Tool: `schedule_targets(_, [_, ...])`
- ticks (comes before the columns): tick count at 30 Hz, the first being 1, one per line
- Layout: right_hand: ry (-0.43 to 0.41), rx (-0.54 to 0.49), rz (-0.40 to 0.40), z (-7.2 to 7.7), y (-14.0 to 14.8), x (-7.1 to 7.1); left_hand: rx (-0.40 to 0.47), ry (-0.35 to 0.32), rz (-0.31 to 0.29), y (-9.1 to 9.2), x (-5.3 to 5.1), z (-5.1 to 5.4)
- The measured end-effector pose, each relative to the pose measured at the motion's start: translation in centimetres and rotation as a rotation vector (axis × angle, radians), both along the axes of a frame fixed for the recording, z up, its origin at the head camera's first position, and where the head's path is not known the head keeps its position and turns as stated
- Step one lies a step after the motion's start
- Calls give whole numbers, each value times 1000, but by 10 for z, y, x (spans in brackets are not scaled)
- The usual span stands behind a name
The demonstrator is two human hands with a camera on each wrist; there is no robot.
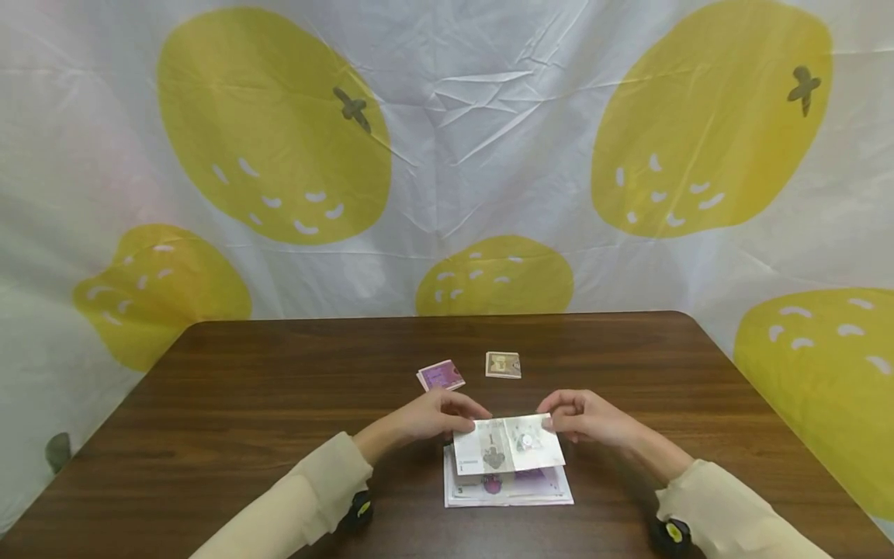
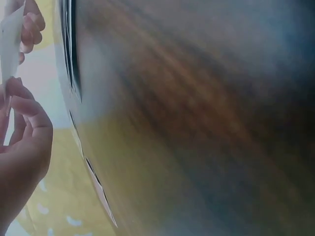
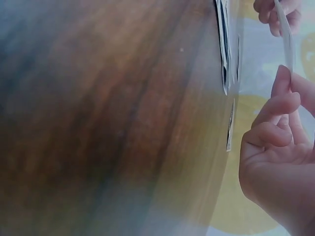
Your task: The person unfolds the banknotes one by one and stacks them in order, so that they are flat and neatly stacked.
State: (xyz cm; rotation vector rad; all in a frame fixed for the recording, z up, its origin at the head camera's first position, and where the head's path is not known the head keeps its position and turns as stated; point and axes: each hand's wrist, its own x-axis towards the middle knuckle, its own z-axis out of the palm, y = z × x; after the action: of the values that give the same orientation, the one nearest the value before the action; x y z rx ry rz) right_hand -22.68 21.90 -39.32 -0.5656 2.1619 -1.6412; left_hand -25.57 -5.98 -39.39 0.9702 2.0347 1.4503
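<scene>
Between both hands a pale banknote marked with a 1 is held up, with a crease down its middle. My left hand pinches its upper left corner between thumb and fingers. The upper right corner is pinched by my right hand. Below the note, a stack of banknotes lies flat on the table, its top note purple and white and partly covered. In the right wrist view the held banknote appears nearly edge-on, raised off the stack.
Farther back on the brown wooden table lie a small pile of purple notes and a small pile of brownish notes. Behind the table hangs a white cloth printed with yellow fruit.
</scene>
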Motion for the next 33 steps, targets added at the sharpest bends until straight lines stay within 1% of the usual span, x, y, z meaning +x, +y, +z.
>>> schedule_targets(6, [-14, 35, 37, -5, -1, 1, -86, 112, -22, 2, 3, 0])
schedule_targets(13, [36, 105, 92, -7, -3, 1, -187, 228, -34, 5, 7, -2])
schedule_targets(15, [51, 127, 104, -7, -3, 1, -216, 254, -31, 6, 8, -3])
schedule_targets(20, [94, 183, 124, -9, -4, 1, -266, 328, 2, 8, 10, -6])
schedule_targets(23, [118, 194, 141, -11, -4, 0, -294, 381, 21, 8, 11, -7])
schedule_targets(25, [128, 193, 149, -11, -4, 0, -315, 405, 29, 8, 12, -8])
schedule_targets(30, [133, 189, 158, -14, -3, -1, -360, 456, 27, 9, 14, -9])
schedule_targets(33, [155, 202, 156, -14, -4, -1, -378, 481, 27, 10, 14, -9])
